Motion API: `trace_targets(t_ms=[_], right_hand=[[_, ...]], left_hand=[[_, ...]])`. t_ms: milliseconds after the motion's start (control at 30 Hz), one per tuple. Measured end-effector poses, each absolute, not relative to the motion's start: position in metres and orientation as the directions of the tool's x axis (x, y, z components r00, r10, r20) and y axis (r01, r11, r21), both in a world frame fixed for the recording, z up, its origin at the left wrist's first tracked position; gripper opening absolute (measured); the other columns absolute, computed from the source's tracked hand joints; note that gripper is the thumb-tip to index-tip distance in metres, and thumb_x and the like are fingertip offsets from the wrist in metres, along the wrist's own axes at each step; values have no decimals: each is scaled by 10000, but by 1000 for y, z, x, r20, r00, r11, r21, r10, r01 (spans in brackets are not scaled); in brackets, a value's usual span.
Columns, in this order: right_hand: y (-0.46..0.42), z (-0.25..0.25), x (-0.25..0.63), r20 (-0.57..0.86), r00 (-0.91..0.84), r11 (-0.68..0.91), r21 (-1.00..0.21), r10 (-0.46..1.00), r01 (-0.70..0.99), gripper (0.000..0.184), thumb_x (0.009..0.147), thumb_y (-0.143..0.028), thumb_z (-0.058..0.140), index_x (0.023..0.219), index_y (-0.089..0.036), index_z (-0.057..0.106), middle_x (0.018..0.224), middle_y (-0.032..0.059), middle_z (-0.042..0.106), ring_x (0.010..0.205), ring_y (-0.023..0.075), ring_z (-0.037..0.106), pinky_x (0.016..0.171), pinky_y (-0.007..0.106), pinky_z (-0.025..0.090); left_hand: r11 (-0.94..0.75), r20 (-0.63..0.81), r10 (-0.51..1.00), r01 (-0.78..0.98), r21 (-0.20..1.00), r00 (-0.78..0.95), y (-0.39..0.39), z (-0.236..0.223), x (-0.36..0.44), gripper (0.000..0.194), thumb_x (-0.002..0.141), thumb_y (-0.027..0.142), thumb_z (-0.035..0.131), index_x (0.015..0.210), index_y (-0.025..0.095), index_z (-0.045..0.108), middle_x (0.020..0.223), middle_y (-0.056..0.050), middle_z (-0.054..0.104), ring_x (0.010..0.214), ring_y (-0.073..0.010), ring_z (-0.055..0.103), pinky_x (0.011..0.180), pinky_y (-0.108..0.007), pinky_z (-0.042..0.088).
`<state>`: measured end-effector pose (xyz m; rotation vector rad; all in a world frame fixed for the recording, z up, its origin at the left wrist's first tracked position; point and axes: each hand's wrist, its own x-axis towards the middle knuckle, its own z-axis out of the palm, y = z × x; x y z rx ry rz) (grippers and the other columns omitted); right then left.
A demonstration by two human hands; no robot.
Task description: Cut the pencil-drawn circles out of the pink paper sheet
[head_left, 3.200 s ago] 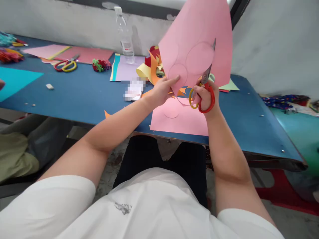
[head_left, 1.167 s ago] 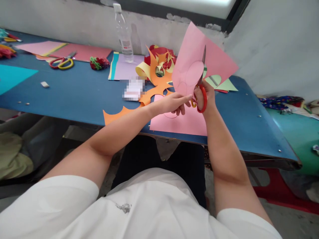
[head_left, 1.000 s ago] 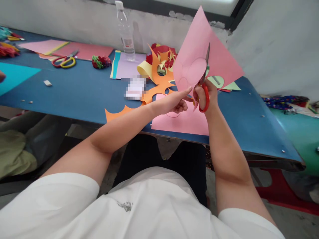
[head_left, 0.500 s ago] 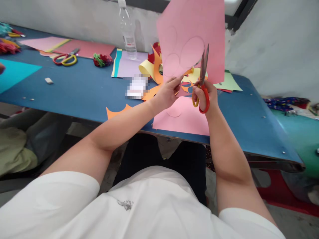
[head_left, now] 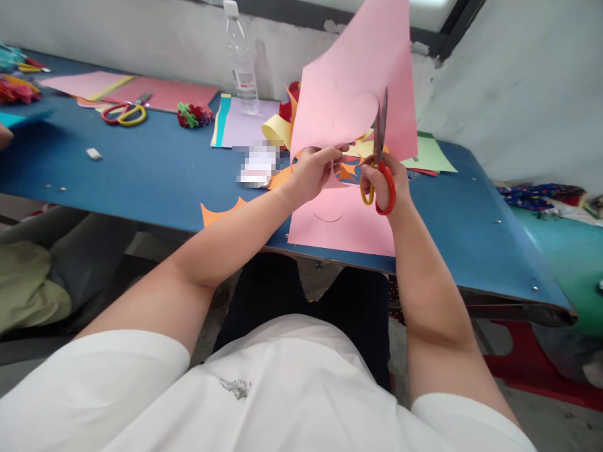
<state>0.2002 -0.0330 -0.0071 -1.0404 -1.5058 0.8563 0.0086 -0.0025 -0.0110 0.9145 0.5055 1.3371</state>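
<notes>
My left hand (head_left: 311, 172) pinches the lower edge of a pink paper sheet (head_left: 348, 81), which stands upright above the blue table (head_left: 155, 176). Circles are drawn on the sheet. My right hand (head_left: 384, 182) grips scissors (head_left: 379, 157) with red and yellow handles, their blades pointing up into the sheet beside a circle. Under both hands lies a second pink sheet (head_left: 343, 226) flat on the table, with a circle drawn on it.
Orange and yellow paper offcuts (head_left: 282, 135) lie behind my hands. A clear plastic bottle (head_left: 241, 59) stands at the back by a lilac sheet (head_left: 245, 125). Another pair of scissors (head_left: 123, 113) and pink sheets (head_left: 160, 94) lie at far left. A small eraser (head_left: 94, 153) sits on the table.
I have turned the pink sheet in my left hand several times while the scissors cut along a circle. The turquoise sheet at far left has slid almost out of view.
</notes>
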Motion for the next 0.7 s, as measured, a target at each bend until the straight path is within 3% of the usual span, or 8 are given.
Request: trace_targets(t_ms=[233,400,600,700], right_hand=[[-40,-3,194,311,-52,315,-943,949,105,427,832,-561,942,923,-265,649,574,-47,599,464,156,565,451,313,485],[-41,-3,194,251,-64,257,-957,966,137,417,834,-538,948,931,-274,640,551,-63,586,440,151,536,392,282,417],[-46,6,191,191,-81,203,-963,978,178,330,847,-401,918,896,-267,620,541,-54,585,427,145,530,390,282,406],[-49,8,190,181,-124,200,-966,976,164,366,869,-443,934,894,-264,616,565,-44,603,436,142,533,394,291,422]], left_hand=[[43,149,950,-589,807,273,-2,-4,6,381,957,-5,631,616,159,670,731,-22,606,611,-96,557,609,-256,471],[94,51,971,-569,817,234,-7,8,7,455,947,-91,508,591,172,617,695,-19,547,594,-94,546,568,-216,457],[49,-13,998,-618,785,62,2,2,7,522,890,14,684,489,210,415,568,26,403,545,-107,498,575,-248,497],[2,-21,1000,-657,754,-21,9,-4,7,535,890,44,751,500,210,425,581,37,438,549,-104,507,606,-264,521]])
